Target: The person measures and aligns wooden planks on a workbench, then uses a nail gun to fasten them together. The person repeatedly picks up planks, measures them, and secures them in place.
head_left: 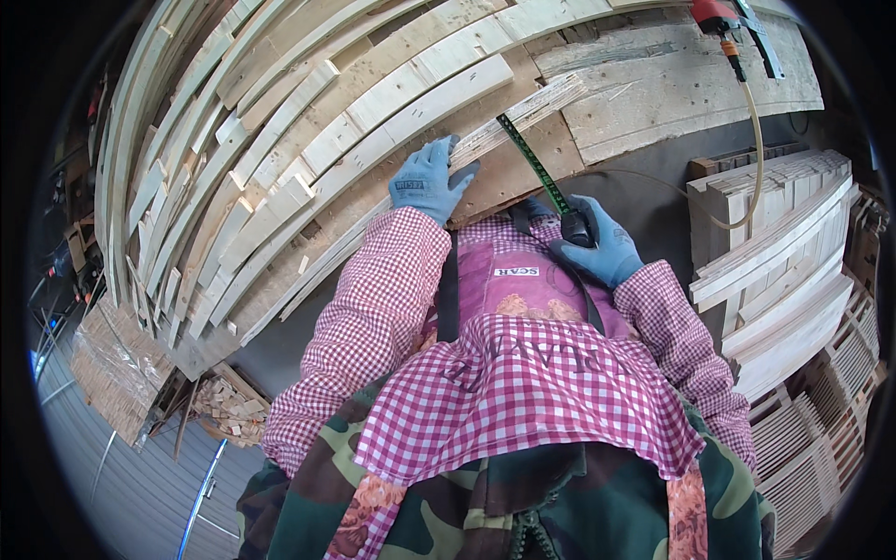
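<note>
My left hand point(426, 184), in a blue work glove, is closed over a narrow, rough-edged wooden strip point(523, 114) at the near edge of the workbench. The strip comes out between its thumb and fingers. My right hand point(605, 245), gloved the same way, is wrapped round a dark tape measure point(578, 226) in front of my apron. From the case a green-and-black blade point(534, 163) sticks out, slanting up and left, its tip over the strip. Just beyond the left hand lies a long, pale curved wooden piece point(411, 119).
Many curved wooden strips point(219, 177) cover the bench's left and far side. A red air tool point(717, 19) with a yellowish hose point(757, 159) lies far right. Stacked curved boards point(779, 271) stand at the right. A box of wood offcuts point(231, 409) sits low at left.
</note>
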The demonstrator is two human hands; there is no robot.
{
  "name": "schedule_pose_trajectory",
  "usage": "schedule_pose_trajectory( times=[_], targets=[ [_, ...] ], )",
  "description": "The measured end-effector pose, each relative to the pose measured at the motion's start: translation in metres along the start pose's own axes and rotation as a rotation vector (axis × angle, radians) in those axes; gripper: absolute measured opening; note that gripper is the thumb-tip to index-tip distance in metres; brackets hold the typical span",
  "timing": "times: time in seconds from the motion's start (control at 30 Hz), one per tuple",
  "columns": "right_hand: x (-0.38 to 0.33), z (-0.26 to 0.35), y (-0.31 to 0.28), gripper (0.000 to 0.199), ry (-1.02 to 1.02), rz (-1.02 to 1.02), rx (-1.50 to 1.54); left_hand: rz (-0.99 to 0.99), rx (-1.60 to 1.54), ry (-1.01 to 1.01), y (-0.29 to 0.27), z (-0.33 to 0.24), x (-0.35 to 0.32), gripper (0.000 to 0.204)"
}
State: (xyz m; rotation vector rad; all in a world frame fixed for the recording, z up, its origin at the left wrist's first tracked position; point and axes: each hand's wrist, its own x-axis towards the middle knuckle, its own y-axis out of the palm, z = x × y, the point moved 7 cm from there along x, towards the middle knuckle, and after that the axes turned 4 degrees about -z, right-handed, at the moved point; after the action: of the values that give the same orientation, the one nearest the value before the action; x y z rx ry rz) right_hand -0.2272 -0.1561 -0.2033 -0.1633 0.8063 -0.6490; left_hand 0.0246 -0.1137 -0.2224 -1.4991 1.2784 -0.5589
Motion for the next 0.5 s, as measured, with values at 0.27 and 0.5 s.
schedule_pose_trajectory(
  times=[0.27, 0.5],
  targets=[
    [-0.0014, -0.0007, -0.0002, 0.072, 0.017, -0.01, 0.028, -0.011, 0.032, -0.008, 0.0042, 0.0006, -0.001, 0.055],
    [-0.0012, -0.0015, 0.0006, 0.071, 0.029, -0.015, 0.04, 0.012, 0.051, -0.011, 0.0022, -0.001, -0.0006, 0.055]
  ],
)
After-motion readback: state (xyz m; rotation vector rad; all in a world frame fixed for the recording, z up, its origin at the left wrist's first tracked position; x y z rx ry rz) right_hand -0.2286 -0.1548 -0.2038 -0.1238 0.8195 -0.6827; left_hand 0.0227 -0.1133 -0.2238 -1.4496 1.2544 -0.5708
